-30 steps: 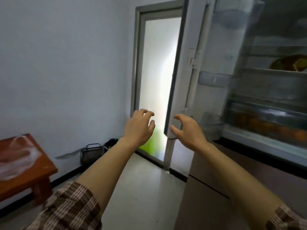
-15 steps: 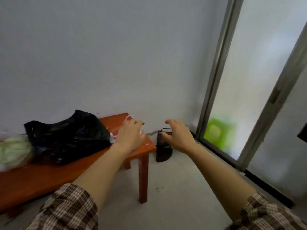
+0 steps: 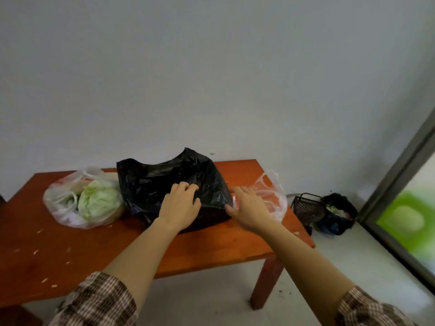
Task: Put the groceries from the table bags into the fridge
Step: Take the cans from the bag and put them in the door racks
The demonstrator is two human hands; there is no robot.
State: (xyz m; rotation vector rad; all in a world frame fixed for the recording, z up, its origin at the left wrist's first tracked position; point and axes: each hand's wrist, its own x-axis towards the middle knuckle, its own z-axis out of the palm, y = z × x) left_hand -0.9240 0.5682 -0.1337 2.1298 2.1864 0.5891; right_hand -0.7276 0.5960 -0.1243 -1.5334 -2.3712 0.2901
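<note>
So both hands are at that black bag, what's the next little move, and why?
Probably pull the black bag's mouth open to see inside. The left hand lies flat on it and the right hand touches its edge, neither holding anything, and the contents are hidden.

Only one view is given, a wide-angle head camera looking forward and down from standing height over the near edge of the orange-brown table (image 3: 211, 250), facing the plain wall behind it. Both forearms are seen reaching away from the lens, so the table top is framed at arm's reach, with floor and a doorway frame (image 3: 400, 175) caught at the right edge. No second view is supplied, so no overlap is shared.
</note>
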